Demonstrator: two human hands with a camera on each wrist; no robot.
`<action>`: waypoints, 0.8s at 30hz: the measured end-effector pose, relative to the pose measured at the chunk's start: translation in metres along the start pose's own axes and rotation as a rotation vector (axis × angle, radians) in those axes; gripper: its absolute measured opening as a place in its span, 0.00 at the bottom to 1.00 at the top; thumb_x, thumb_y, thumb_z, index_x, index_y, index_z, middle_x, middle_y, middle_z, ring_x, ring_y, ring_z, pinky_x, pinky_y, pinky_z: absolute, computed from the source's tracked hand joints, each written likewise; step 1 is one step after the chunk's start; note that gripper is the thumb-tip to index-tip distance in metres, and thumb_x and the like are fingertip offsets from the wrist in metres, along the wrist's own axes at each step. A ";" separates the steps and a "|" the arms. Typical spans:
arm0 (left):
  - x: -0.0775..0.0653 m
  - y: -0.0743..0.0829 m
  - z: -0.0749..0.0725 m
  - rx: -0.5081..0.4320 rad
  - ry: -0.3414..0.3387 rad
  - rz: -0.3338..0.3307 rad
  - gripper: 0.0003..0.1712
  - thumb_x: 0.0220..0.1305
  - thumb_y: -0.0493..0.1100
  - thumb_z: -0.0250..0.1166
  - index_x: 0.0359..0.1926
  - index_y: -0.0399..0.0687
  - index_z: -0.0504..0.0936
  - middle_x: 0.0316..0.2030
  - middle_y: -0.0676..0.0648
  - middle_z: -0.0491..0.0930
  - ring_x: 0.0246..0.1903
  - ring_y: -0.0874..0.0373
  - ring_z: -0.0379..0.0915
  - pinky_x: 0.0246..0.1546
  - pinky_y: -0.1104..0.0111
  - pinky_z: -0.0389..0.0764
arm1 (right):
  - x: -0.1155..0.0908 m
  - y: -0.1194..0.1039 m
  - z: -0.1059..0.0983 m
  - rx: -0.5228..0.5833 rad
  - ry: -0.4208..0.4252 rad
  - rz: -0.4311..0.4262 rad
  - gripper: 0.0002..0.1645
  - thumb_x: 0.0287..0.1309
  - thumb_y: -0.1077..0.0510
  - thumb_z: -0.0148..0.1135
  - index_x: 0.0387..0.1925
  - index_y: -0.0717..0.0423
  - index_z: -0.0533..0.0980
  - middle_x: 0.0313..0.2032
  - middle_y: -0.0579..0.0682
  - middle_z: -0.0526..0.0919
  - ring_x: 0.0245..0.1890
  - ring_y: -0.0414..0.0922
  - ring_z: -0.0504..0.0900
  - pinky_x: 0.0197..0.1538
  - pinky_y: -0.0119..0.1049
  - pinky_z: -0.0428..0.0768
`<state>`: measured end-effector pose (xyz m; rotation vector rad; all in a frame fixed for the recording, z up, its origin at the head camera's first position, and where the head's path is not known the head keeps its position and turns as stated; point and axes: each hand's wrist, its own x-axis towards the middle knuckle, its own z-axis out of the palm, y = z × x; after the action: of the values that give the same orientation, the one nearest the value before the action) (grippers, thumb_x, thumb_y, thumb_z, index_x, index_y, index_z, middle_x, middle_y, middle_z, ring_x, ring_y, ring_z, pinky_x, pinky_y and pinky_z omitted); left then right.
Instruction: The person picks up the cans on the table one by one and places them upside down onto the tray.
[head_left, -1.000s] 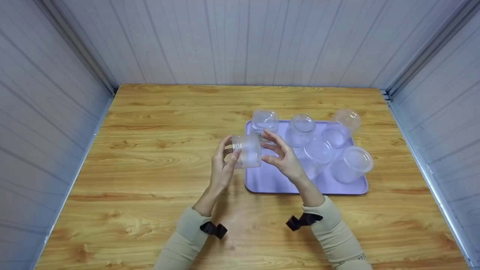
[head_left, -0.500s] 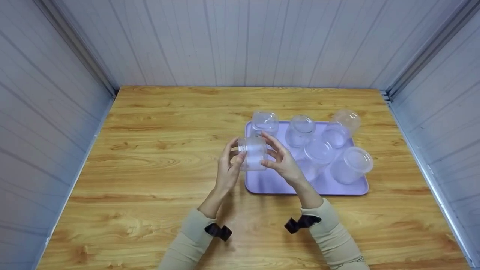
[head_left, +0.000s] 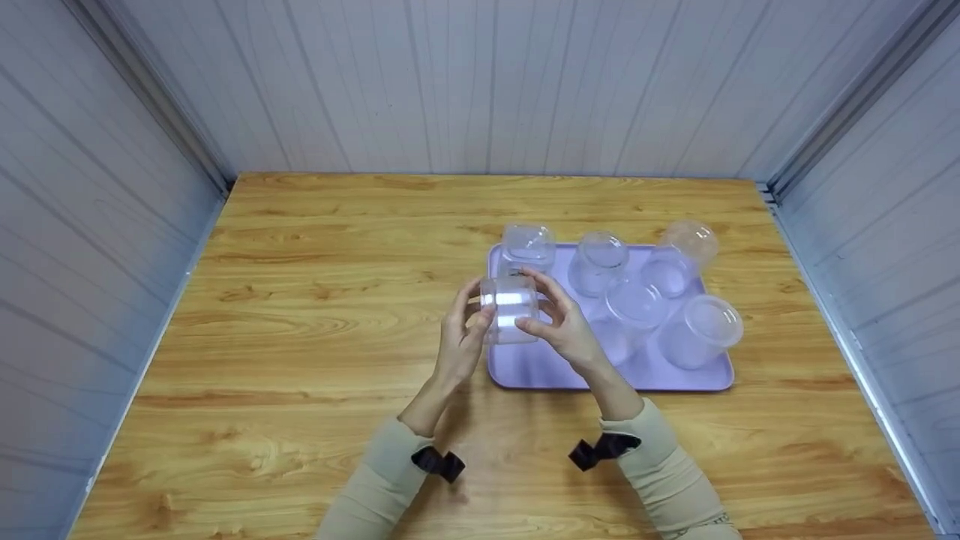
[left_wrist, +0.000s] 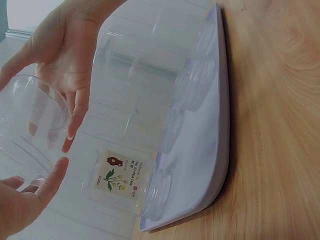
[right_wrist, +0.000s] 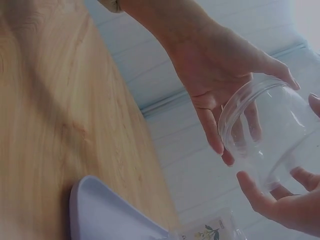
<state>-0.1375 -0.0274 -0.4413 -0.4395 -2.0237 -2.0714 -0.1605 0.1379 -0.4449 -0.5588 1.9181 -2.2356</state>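
Observation:
A clear plastic jar [head_left: 511,300] lies sideways in the air above the left edge of the purple tray [head_left: 525,369]. My left hand [head_left: 459,341] grips it at the ridged mouth end, thumb on the near side. Around the other end curl the fingers and thumb of my right hand [head_left: 571,331]. In the right wrist view the jar [right_wrist: 287,125] shows its rim toward the left hand [right_wrist: 210,65], and it is see-through with nothing visible inside. Just behind the held jar stands a square clear jar [head_left: 529,244], whose paper label [left_wrist: 119,175] shows yellow flowers.
Several more clear containers share the tray: a round jar [head_left: 598,262] at the back, a tall one [head_left: 634,307] in the middle and a wide-rimmed one [head_left: 696,337] at the front right. Pale panel walls [head_left: 480,90] enclose the wooden table [head_left: 315,300] on three sides.
The jar and my left hand have shifted a little to the right and nearer. My right fingers have come farther round the jar's end. The containers on the tray have stayed put.

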 end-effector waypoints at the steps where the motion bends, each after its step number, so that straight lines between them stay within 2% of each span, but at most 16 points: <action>1: 0.000 0.000 -0.001 -0.001 -0.010 -0.001 0.25 0.60 0.36 0.49 0.58 0.28 0.60 0.49 0.32 0.67 0.45 0.40 0.70 0.39 0.57 0.76 | 0.000 0.000 0.000 -0.003 0.003 -0.003 0.43 0.46 0.65 0.64 0.62 0.65 0.55 0.58 0.67 0.57 0.52 0.60 0.65 0.46 0.40 0.75; 6: 0.001 0.003 -0.004 0.031 -0.060 0.027 0.32 0.65 0.49 0.48 0.60 0.27 0.57 0.51 0.30 0.67 0.49 0.40 0.67 0.45 0.57 0.73 | -0.001 -0.003 -0.002 -0.043 0.036 -0.022 0.42 0.45 0.67 0.65 0.62 0.63 0.57 0.55 0.61 0.62 0.49 0.57 0.68 0.43 0.42 0.76; 9: 0.001 0.005 -0.007 0.090 -0.053 0.035 0.29 0.66 0.46 0.45 0.60 0.27 0.58 0.51 0.31 0.68 0.50 0.41 0.66 0.47 0.57 0.71 | -0.001 -0.006 -0.004 -0.096 0.054 -0.011 0.42 0.44 0.70 0.64 0.62 0.62 0.58 0.54 0.60 0.63 0.49 0.55 0.68 0.42 0.42 0.76; 13: 0.002 0.007 -0.012 0.155 -0.025 0.018 0.23 0.66 0.36 0.43 0.59 0.27 0.60 0.51 0.30 0.68 0.51 0.42 0.65 0.51 0.57 0.67 | -0.004 -0.015 -0.004 -0.217 0.074 0.020 0.42 0.43 0.70 0.64 0.61 0.62 0.59 0.55 0.58 0.63 0.49 0.54 0.67 0.40 0.41 0.75; 16: 0.002 0.007 -0.016 0.197 -0.011 0.005 0.22 0.66 0.35 0.42 0.58 0.26 0.62 0.51 0.30 0.69 0.51 0.43 0.66 0.51 0.58 0.67 | -0.007 -0.025 -0.001 -0.312 0.086 0.042 0.42 0.43 0.68 0.65 0.61 0.63 0.59 0.57 0.58 0.64 0.50 0.55 0.66 0.40 0.45 0.73; 20: 0.003 0.005 -0.021 0.249 0.021 -0.013 0.20 0.66 0.34 0.44 0.55 0.25 0.65 0.50 0.31 0.70 0.48 0.44 0.68 0.47 0.56 0.71 | -0.011 -0.035 0.004 -0.437 0.093 0.064 0.43 0.42 0.65 0.68 0.61 0.62 0.59 0.57 0.59 0.64 0.51 0.58 0.64 0.43 0.51 0.70; 22: 0.005 0.002 -0.025 0.262 0.034 -0.029 0.19 0.65 0.35 0.46 0.54 0.26 0.67 0.49 0.32 0.70 0.48 0.43 0.68 0.45 0.55 0.72 | -0.012 -0.036 0.005 -0.505 0.094 0.051 0.43 0.41 0.64 0.69 0.61 0.62 0.60 0.55 0.61 0.65 0.51 0.58 0.64 0.44 0.52 0.70; 24: 0.007 -0.009 -0.029 0.303 0.040 -0.040 0.20 0.66 0.37 0.47 0.54 0.27 0.67 0.50 0.33 0.70 0.49 0.44 0.67 0.44 0.55 0.72 | -0.012 -0.035 0.006 -0.567 0.092 0.022 0.43 0.40 0.64 0.70 0.60 0.62 0.61 0.54 0.63 0.65 0.50 0.58 0.65 0.43 0.53 0.70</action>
<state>-0.1488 -0.0556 -0.4474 -0.3022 -2.2874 -1.7359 -0.1425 0.1431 -0.4121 -0.4970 2.5996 -1.7085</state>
